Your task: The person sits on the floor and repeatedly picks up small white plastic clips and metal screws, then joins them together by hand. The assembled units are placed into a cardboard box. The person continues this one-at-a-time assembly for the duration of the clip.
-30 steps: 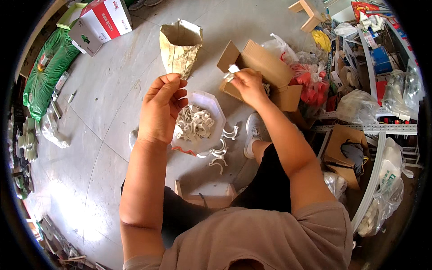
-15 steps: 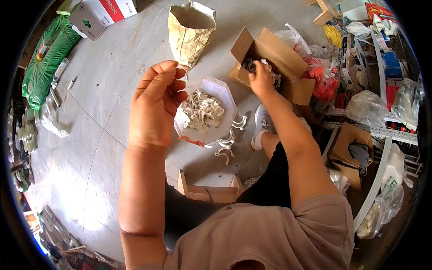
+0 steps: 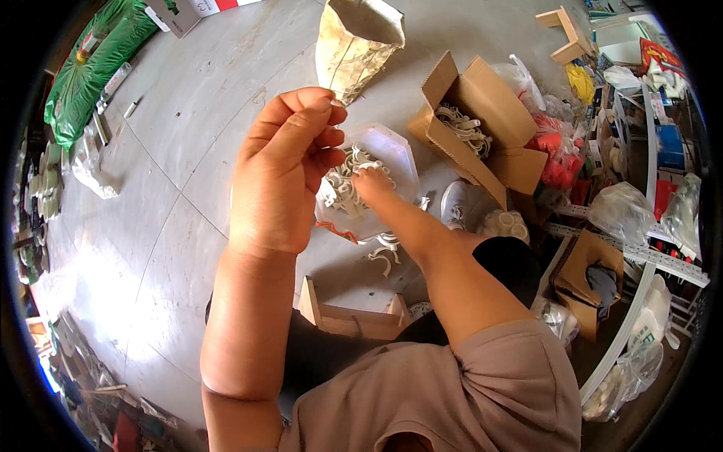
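While left fingers (image 3: 320, 124) pinched, right hand (image 3: 370, 181) among clips (image 3: 348, 175)

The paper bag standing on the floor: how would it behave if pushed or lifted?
The paper bag looks crumpled and thin-walled, so probably floppy and light. Standing tall and open-topped on a narrow base, it would likely tip rather than slide. Its contents are not visible.

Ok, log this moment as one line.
left hand: raised, pinching small clear piece | right hand: in white clips on clear bag | cardboard box: open, more clips inside | floor: concrete
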The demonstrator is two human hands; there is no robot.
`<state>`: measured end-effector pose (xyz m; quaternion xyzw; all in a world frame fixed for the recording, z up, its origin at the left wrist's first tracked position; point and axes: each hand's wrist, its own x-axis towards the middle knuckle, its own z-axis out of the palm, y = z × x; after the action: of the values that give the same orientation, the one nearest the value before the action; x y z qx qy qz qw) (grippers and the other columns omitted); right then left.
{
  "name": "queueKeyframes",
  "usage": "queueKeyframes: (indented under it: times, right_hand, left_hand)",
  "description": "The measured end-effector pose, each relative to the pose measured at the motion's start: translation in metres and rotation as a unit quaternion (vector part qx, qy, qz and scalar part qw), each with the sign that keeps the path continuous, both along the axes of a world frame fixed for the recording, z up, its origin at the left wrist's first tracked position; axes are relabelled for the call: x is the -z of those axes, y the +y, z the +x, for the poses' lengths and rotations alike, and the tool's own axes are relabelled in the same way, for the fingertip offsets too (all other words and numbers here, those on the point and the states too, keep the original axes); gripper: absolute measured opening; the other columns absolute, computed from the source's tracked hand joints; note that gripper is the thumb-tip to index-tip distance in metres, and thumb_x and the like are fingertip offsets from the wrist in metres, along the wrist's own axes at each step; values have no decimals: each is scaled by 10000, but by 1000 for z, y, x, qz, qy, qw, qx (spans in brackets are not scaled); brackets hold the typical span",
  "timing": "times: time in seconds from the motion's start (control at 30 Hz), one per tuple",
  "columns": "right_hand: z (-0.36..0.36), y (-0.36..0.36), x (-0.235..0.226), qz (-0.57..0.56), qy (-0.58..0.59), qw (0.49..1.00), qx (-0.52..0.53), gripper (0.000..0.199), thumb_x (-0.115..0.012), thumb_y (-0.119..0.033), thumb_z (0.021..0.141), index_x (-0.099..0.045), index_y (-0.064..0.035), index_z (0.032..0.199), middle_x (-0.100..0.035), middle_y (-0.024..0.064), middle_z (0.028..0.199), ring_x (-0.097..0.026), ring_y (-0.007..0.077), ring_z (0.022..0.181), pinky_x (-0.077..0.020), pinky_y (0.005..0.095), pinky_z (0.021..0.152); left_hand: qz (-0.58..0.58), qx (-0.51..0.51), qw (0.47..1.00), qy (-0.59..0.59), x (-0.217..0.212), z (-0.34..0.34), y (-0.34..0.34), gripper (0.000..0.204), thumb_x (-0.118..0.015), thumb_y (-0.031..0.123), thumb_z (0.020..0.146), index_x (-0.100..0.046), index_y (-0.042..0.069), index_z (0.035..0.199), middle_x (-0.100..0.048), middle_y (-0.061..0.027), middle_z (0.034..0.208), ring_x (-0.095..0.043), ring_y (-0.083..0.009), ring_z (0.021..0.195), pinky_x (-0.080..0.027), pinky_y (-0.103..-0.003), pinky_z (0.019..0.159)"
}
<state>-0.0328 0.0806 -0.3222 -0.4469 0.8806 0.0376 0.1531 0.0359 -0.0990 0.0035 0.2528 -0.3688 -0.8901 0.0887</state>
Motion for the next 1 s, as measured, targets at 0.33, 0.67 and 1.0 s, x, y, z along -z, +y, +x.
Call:
queueKeyframes:
  times: [0.33,0.67,1.0]
  right_hand:
    - [-51,22,-137,-237,-247,922,183,169,-591,-160,697,-575,-26,798,-587,79,744,-579,202,703,-444,314,622]
    - [-54,26,-202,-211,-400,820,351,235,-573,-239,779,-556,-20,863,-566,25,749,-514,82,628,-424,224,551]
    - [-45,27,-10,-261,-295,847,357,194,-618,-218,754,-579,-41,824,-596,52,656,-574,130,668,-460,281,594]
  left_hand:
    - [0,-4,1000,9,-9,-8,5,96,-532,142,836,-563,84,906,-563,-19,852,-488,-90,733,-414,-232,664]
    - [7,-17,999,39,0,-25,12,100,-541,160,840,-560,88,905,-567,-19,851,-489,-88,746,-406,-233,672]
    - [-8,-1,1000,21,-2,-17,13,124,-516,151,845,-563,90,941,-562,-3,859,-507,-86,737,-428,-225,663]
